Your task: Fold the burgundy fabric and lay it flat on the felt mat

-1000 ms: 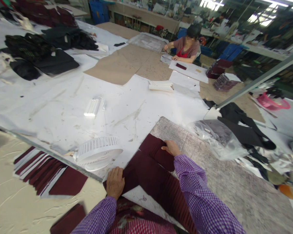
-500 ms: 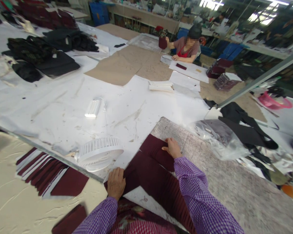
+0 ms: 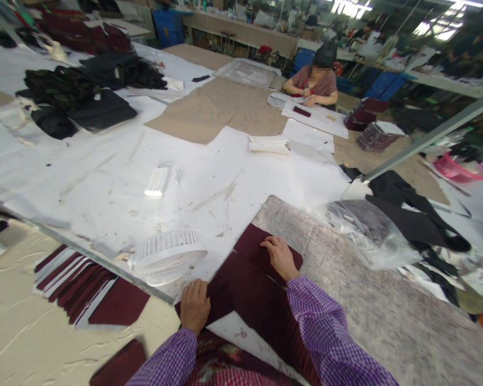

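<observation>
In the frame's lower centre, the right hand [image 3: 280,257] and left hand [image 3: 195,305] rest on maroon cloth [image 3: 257,305], whether pinching I cannot tell; uneven pressure could drag it askew.

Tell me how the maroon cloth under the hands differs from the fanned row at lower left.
The maroon cloth has the left hand and right hand on it; no hand touches the fanned row. The cloth looks maroon throughout; the row mixes maroon with whitish strips. The cloth lies partly on the mottled board; the row rests on the cream surface. Both contain maroon pieces.
</observation>
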Motion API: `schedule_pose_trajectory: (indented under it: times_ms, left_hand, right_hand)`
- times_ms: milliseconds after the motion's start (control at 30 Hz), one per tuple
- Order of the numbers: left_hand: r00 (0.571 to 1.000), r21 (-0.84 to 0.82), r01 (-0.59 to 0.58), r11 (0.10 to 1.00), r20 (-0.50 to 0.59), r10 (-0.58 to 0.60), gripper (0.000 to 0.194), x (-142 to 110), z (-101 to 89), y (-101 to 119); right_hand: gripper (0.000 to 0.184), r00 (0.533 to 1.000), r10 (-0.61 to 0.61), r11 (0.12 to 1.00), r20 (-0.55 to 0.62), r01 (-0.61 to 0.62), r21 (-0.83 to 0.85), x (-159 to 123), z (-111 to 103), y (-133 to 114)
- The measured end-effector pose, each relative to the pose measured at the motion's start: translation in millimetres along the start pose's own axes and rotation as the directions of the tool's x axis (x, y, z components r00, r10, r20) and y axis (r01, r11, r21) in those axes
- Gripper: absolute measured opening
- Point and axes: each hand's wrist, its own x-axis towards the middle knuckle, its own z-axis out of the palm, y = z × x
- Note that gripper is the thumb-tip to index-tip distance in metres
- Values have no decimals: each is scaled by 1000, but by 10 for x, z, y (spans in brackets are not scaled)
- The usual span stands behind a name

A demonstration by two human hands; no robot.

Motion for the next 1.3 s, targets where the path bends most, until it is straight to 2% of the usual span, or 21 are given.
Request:
schedule_pose_trajectory:
  times_ms: [100, 367, 467, 600, 733, 867, 1000, 1100, 1167, 1233, 1300]
  left_hand:
    - [1000, 3, 9, 1000, 2, -9, 22, -10, 20, -3]
    - [1000, 5, 12, 1000, 6, -12, 25, -23, 43, -11]
    - [1000, 7, 8, 1000, -4, -8, 26, -30, 44, -8]
    - [1000, 12, 8, 1000, -1, -8, 26, -34, 49, -13]
    - [1000, 24, 4, 1000, 23, -4, 26, -35, 64, -25]
    - [999, 42, 12, 999, 44, -14, 27, -41, 79, -25]
    - [998, 52, 4, 999, 56, -7, 25, -38, 60, -22]
    - [999, 48, -21, 999, 42, 19, 23, -23, 18, -24]
    - [999, 39, -45, 998, 27, 44, 21, -9, -7, -25]
    - [998, 28, -63, 998, 14, 63, 19, 4, -18, -28]
    - [997, 16, -72, 997, 9, 72, 18, 10, -9, -34]
  right_hand:
    - [35, 996, -90, 996, 25, 89, 20, 8, -2, -72]
    - [36, 991, -134, 990, 18, 133, 39, -49, -35, -58]
    - [35, 995, -96, 994, -18, 97, 43, -88, -19, -39]
    - [36, 995, 39, 999, -96, -37, 26, -61, 143, -61]
    - [51, 984, 132, 991, -119, -133, 0, -10, 371, -149]
    - [59, 981, 169, 985, -94, -171, -7, 53, 492, -264]
    - [61, 985, 157, 988, -76, -157, 7, 284, 540, -473]
    - [62, 990, 120, 993, -69, -119, 20, 511, 501, -628]
    - [58, 993, 94, 995, -70, -93, 22, 588, 406, -639]
    - [54, 988, 115, 993, -99, -115, 14, 541, 287, -557]
    - [53, 969, 198, 980, -147, -199, 5, 376, 207, -420]
